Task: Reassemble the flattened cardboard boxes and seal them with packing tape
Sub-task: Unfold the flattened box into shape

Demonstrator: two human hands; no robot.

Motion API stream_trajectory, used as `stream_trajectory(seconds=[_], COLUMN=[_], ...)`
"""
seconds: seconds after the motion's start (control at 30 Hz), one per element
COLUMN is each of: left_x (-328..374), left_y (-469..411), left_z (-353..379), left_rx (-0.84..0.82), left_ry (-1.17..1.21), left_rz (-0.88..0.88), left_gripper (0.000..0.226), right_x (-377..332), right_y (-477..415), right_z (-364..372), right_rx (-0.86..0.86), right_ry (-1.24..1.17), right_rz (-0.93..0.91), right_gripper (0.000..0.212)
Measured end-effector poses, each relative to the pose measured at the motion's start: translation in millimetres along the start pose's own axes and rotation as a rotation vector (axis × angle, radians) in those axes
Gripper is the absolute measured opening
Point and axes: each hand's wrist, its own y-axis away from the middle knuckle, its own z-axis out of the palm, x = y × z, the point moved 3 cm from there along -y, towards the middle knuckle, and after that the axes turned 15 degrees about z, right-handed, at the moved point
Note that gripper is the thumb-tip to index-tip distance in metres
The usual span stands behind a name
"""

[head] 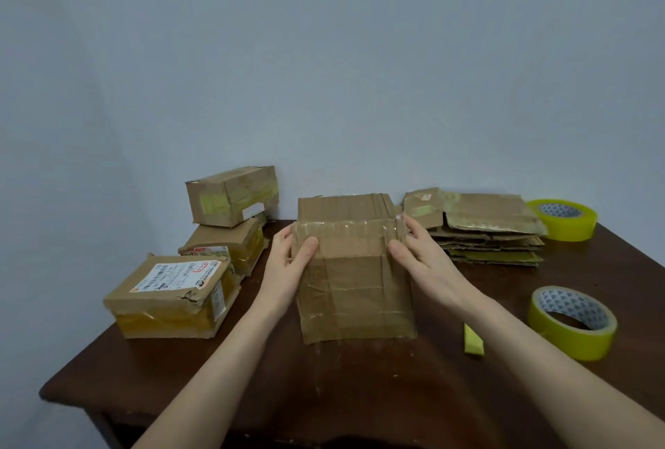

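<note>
A brown cardboard box [354, 290] stands upright in the middle of the dark wooden table [360, 394], with old clear tape across its front. My left hand [293, 256] grips its upper left edge, thumb on the front flap. My right hand [414, 250] grips the upper right edge the same way. A pile of flattened boxes [485, 229] lies at the back right. One roll of yellow packing tape [572, 321] sits at the right, a second roll [563, 218] behind the pile.
Three sealed boxes are at the left: a labelled one [172, 299] in front, and two stacked behind it [232, 196]. A small yellow strip of tape [473, 339] lies near the right roll. A blue-grey wall stands close behind the table.
</note>
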Motion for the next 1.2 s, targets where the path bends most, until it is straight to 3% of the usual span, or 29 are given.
stream_trajectory(seconds=[0.07,0.2,0.27,0.37,0.43,0.53,0.57,0.67,0.73,0.83,0.93,1.03,1.1,1.2], left_x=[0.6,-9.2,-14.5,-16.4,-20.3,-25.0,-25.0,-28.8,-31.1,-31.3,-24.5,-6.4,5.8,5.1], left_y=[-7.0,-25.3,-31.2,-31.7,-32.2,-36.4,-37.7,-38.9,-38.3,-37.6,-35.9,-38.8,-44.7,-47.5], left_z=[3.5,0.4,-4.0,-5.4,-5.4,-4.7,-4.3,-3.2,-4.0,-5.3,-1.5,2.6,7.5,20.5], left_rx=[0.047,-0.059,-0.157,-0.162,-0.127,-0.187,-0.214,-0.217,-0.205,-0.204,-0.206,-0.216,-0.317,-0.639], left_ry=[0.055,0.032,-0.017,-0.029,0.002,-0.013,-0.018,0.002,0.016,0.022,-0.035,-0.191,-0.384,-0.805], left_rz=[0.028,-0.050,-0.079,-0.073,-0.100,-0.145,-0.156,-0.178,-0.178,-0.161,-0.113,0.038,0.182,0.253], left_gripper=[0.062,0.107,0.100,0.086,0.102,0.123,0.122,0.122,0.122,0.113,0.085,0.077,0.080,0.080], right_x=[-1.9,-1.9,-0.5,-4.0,-4.7,-7.5,-8.1,-8.1,-8.2,-7.4,-8.1,-11.2,-14.7,-20.5], right_y=[-0.1,-13.1,-25.0,-34.7,-36.9,-36.9,-36.6,-36.8,-36.3,-36.3,-34.9,-31.8,-30.8,-30.8], right_z=[-3.4,-12.0,-12.2,-14.4,-16.3,-21.0,-21.9,-23.4,-22.7,-22.6,-23.5,-23.5,-23.0,-18.5], right_rx=[0.050,0.039,-0.018,-0.040,-0.066,-0.080,-0.071,-0.049,-0.044,-0.023,-0.011,-0.024,-0.031,-0.019], right_ry=[-0.122,-0.267,-0.250,-0.198,-0.145,-0.068,-0.058,-0.105,-0.132,-0.127,-0.018,0.124,0.202,0.402], right_rz=[0.024,0.163,0.173,0.182,0.173,0.144,0.134,0.139,0.136,0.139,0.116,0.056,0.022,0.007], right_gripper=[0.038,0.101,0.123,0.131,0.128,0.099,0.095,0.124,0.131,0.127,0.096,0.069,0.072,0.084])
